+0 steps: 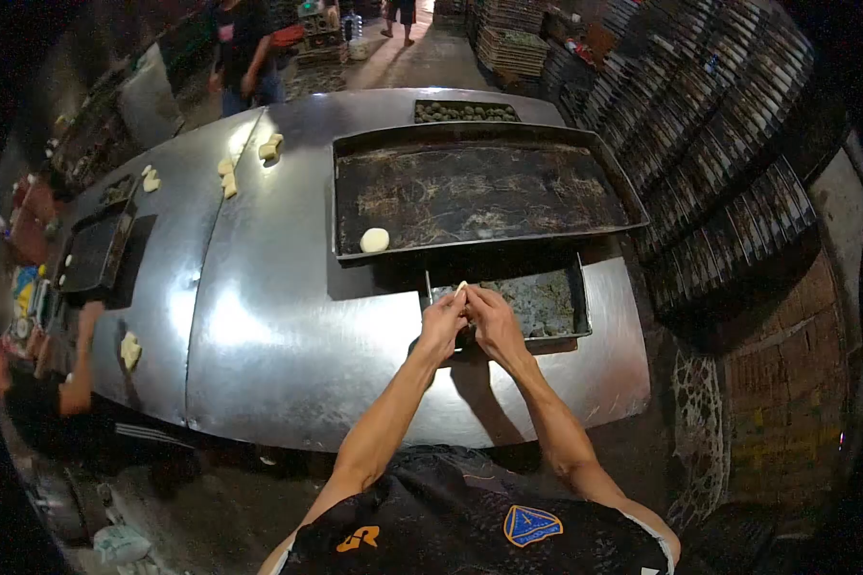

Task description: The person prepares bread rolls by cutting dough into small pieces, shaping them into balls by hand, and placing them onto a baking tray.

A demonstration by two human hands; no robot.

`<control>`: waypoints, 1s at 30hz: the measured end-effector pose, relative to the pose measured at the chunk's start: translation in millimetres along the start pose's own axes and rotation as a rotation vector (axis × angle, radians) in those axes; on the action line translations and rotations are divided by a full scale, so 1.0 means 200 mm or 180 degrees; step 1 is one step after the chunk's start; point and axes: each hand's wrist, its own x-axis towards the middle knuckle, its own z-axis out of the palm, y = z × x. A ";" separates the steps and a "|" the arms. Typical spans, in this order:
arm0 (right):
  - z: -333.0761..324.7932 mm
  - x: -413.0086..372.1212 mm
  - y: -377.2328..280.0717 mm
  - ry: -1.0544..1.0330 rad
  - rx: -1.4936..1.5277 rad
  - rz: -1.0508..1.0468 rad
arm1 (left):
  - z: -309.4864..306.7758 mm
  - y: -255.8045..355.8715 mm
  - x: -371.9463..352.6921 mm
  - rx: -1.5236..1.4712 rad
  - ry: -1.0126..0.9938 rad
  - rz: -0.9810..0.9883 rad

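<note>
My left hand (440, 324) and my right hand (496, 322) meet above the near edge of a small metal tray (586, 297). Between their closed fingertips is a pale piece of dough (461, 287), mostly hidden by the fingers. Greenish crumbly filling (548, 293) is spread in that small tray. Just beyond my hands lies a large dark baking tray (489, 192), with one round white dough ball (375, 240) in its near left corner.
Dark round balls (465, 112) fill a tray at the table's far side. Dough pieces (270, 147) lie on the metal table (259, 355). A co-worker (43, 388) reaches in at the left; another person (244, 57) stands behind. Stacked trays (710, 125) rise at the right.
</note>
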 end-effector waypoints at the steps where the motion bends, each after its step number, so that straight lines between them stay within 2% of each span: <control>1: 0.00 0.00 0.01 0.0013 0.0002 0.0023 | -0.01 0.01 0.01 0.0020 -0.0006 -0.0016; 3: -0.04 0.01 0.06 -0.0669 0.1069 0.0617 | -0.03 0.02 0.02 0.0338 -0.0117 0.0024; 4: -0.13 0.06 0.05 -0.1189 0.1714 0.1355 | -0.02 0.05 0.01 0.0311 -0.0121 -0.0007; 5: -0.14 0.04 0.08 -0.1179 0.1717 0.1367 | -0.02 0.09 0.01 0.0321 -0.0127 -0.0018; 7: -0.15 0.05 0.13 -0.0535 0.2233 0.1533 | -0.02 0.16 0.04 0.0085 -0.0386 -0.0324; 11: -0.17 0.02 0.16 -0.1039 0.2477 0.1741 | 0.01 0.16 0.04 0.0489 -0.0561 -0.0484; 12: -0.15 0.02 0.14 -0.0609 0.2547 0.1737 | 0.03 0.14 0.04 0.0449 -0.0555 -0.0366; 13: -0.15 0.03 0.13 -0.0609 0.2543 0.1736 | 0.04 0.12 0.05 0.0446 -0.0557 -0.0365; 16: -0.16 0.07 0.07 -0.0140 0.1867 0.1573 | 0.07 0.09 0.02 0.0806 -0.0665 0.0279; 17: -0.17 0.08 0.03 -0.0147 0.1872 0.1575 | 0.07 0.08 0.01 0.0805 -0.0656 0.0276; 19: -0.21 0.11 -0.04 -0.0043 0.1133 0.1026 | 0.15 0.15 -0.09 0.3575 -0.0167 0.1719; 20: -0.19 0.10 -0.02 -0.0034 0.0916 0.0881 | 0.14 0.14 -0.10 0.3575 -0.0149 0.1719; 21: -0.18 0.09 0.01 -0.0045 0.0933 0.0855 | 0.12 0.13 -0.10 0.3046 -0.0453 0.1424; 23: -0.17 0.07 0.06 -0.0049 0.1391 0.1354 | 0.05 0.12 -0.10 0.1970 -0.0977 0.0855; 24: -0.18 0.07 0.05 -0.0037 0.1386 0.1366 | 0.00 0.12 -0.09 0.0917 -0.1181 0.0227; 25: -0.19 0.08 0.01 -0.0076 0.1469 0.1456 | 0.01 0.19 -0.18 0.0257 -0.1030 0.0018; 27: -0.21 0.11 -0.09 -0.0240 0.1644 0.1073 | -0.02 0.20 -0.20 -0.0211 -0.0917 -0.0201; 30: -0.17 0.15 -0.21 -0.0315 0.1710 0.0767 | -0.09 0.20 -0.21 -0.0170 -0.1111 -0.0142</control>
